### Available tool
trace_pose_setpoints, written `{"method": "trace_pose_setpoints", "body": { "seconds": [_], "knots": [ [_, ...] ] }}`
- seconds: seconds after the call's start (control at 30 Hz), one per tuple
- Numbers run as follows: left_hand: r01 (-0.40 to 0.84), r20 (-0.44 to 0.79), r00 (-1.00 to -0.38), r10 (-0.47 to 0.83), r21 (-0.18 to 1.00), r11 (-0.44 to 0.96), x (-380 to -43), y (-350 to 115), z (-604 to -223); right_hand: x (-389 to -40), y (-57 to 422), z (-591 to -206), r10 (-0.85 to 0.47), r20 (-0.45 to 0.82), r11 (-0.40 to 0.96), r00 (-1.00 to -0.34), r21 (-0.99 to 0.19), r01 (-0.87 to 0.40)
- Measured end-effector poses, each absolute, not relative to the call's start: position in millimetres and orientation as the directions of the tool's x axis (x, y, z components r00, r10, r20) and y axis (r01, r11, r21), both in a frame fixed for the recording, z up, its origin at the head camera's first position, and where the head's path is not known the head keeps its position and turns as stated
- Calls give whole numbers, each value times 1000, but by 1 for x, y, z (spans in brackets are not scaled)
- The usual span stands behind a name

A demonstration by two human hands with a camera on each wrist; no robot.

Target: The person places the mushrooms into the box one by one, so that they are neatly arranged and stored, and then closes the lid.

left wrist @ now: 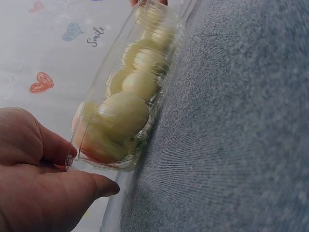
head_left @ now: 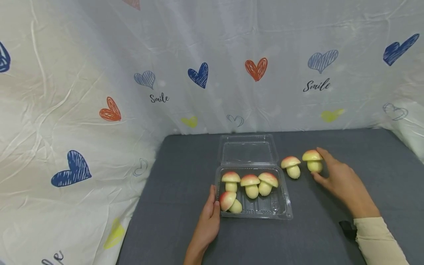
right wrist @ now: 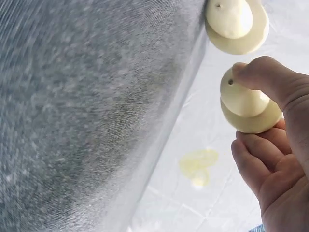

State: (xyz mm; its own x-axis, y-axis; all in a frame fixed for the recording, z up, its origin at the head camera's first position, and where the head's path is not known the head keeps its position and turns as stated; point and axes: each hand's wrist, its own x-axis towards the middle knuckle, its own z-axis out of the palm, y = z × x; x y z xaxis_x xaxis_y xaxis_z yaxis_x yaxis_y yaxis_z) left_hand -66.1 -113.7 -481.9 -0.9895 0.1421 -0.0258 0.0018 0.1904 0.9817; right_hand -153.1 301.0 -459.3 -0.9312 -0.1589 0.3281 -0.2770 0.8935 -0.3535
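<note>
A clear plastic clamshell box (head_left: 265, 210) stands with its lid folded back, holding several toy mushrooms with red-tinged caps and pale stems. My left hand (head_left: 208, 217) pinches the box's left rim; in the left wrist view the thumb and a finger meet at its corner, beside the nearest mushroom (left wrist: 123, 116). To the right of the box, my right hand (head_left: 342, 182) grips a toy mushroom (head_left: 313, 161). The right wrist view has the thumb on its stem (right wrist: 248, 99) and the fingers under the cap. Another mushroom (head_left: 291, 167) lies between this one and the box.
The open lid (head_left: 246, 151) lies flat behind the box. Grey cloth (head_left: 185, 176) covers the table. Behind and to the left hangs a white sheet (head_left: 225, 44) printed with hearts. A small black object (head_left: 347, 230) shows by the right wrist.
</note>
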Motion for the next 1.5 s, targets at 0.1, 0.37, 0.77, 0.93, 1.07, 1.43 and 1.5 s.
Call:
{"method": "trace_pose_setpoints", "body": {
  "seconds": [0.1, 0.37, 0.77, 0.93, 1.07, 1.43, 1.5],
  "knots": [
    [1, -27, -990, 140, 981, 195, -66, -114, -482, -152, 300, -457, -162, 360, 888, -919, -352, -295],
    [-1, -28, -990, 138, 982, 191, -67, -114, -483, -147, 290, -446, -179, 432, 881, -884, -330, -340],
    [-3, -29, -990, 139, 982, 189, -66, -114, -482, -137, 272, -429, -213, 507, 866, -835, -297, -402],
    [-3, -30, -990, 140, 983, 185, -66, -114, -483, -135, 268, -427, -231, 535, 862, -812, -275, -426],
    [0, -26, -989, 145, 984, 178, -67, -113, -483, -133, 266, -428, -234, 535, 862, -812, -271, -428],
    [7, -20, -990, 139, 982, 188, -66, -114, -483, -125, 255, -430, -264, 548, 846, -793, -264, -464],
    [6, -20, -990, 138, 982, 189, -66, -114, -483, -124, 252, -431, -277, 548, 842, -789, -257, -475]
  ]
}}
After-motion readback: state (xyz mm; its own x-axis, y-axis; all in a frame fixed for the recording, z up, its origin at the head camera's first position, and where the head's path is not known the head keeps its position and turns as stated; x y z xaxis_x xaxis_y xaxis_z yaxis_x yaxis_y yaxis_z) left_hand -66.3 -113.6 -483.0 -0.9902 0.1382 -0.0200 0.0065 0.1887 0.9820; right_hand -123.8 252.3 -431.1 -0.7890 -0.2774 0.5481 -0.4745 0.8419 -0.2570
